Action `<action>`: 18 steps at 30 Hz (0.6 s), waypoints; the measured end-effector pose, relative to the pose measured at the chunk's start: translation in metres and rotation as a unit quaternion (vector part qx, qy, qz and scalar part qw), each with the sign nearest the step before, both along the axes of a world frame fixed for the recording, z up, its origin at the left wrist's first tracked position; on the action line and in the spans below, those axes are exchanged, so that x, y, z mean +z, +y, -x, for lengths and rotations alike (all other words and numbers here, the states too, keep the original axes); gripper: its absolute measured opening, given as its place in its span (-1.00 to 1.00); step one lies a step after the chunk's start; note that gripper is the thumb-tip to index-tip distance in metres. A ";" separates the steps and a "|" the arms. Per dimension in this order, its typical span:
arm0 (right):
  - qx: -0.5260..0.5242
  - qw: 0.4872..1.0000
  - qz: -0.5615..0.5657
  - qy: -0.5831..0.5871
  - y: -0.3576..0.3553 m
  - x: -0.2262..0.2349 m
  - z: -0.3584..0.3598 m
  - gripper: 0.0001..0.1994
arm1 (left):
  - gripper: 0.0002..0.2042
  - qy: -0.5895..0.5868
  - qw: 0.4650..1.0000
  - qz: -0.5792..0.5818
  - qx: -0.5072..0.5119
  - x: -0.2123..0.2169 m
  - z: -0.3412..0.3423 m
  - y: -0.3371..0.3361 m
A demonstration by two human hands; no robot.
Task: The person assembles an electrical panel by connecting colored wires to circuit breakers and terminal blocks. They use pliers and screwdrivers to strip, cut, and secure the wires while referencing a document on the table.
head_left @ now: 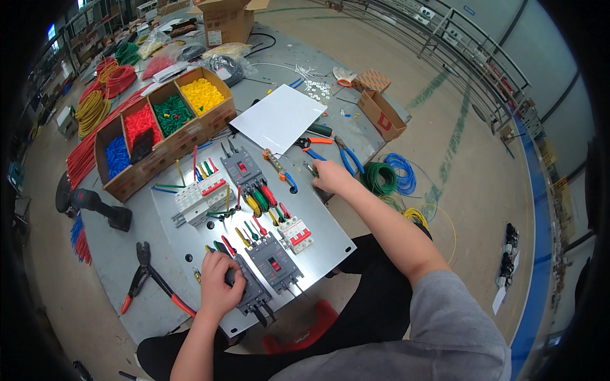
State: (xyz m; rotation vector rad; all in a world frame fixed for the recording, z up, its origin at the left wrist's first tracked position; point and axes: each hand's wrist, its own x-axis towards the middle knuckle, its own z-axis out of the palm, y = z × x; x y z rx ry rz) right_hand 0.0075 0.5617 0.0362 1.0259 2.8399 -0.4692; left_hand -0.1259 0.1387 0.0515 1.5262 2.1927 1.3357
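Across my lap and the table edge lies a shiny metal mounting plate carrying several breakers. At its near left, my left hand curls over a dark grey circuit breaker, fingers bent around its wired end. Beside that is another grey breaker with a red switch; a third grey breaker sits farther up. White breakers with red toggles and a white breaker row have coloured sleeved wires around them. My right hand is closed in a pinch off the plate's right edge; what it holds is mostly hidden.
A divided cardboard box holds blue, red, green and yellow caps. Left lie a cordless drill and a red-handled crimper. Orange-handled pliers, blue-handled pliers and white paper lie beyond. Wire coils rest right.
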 end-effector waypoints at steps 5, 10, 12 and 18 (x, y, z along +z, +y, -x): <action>-0.061 0.998 -0.001 -0.016 0.016 0.000 -0.005 -0.64 | -0.89 0.002 1.000 -0.001 0.011 0.002 0.000 0.006; -0.020 0.995 0.089 0.029 0.010 0.048 -0.001 -0.65 | -0.90 -0.003 1.000 0.003 0.022 0.000 -0.001 0.006; 0.034 0.991 0.112 0.066 0.001 0.062 0.008 -0.68 | -0.90 -0.007 1.000 0.007 0.028 -0.001 0.000 0.004; 0.102 0.991 0.062 0.056 0.002 0.045 0.044 -0.70 | -0.88 -0.011 1.000 0.009 0.026 -0.001 -0.001 0.008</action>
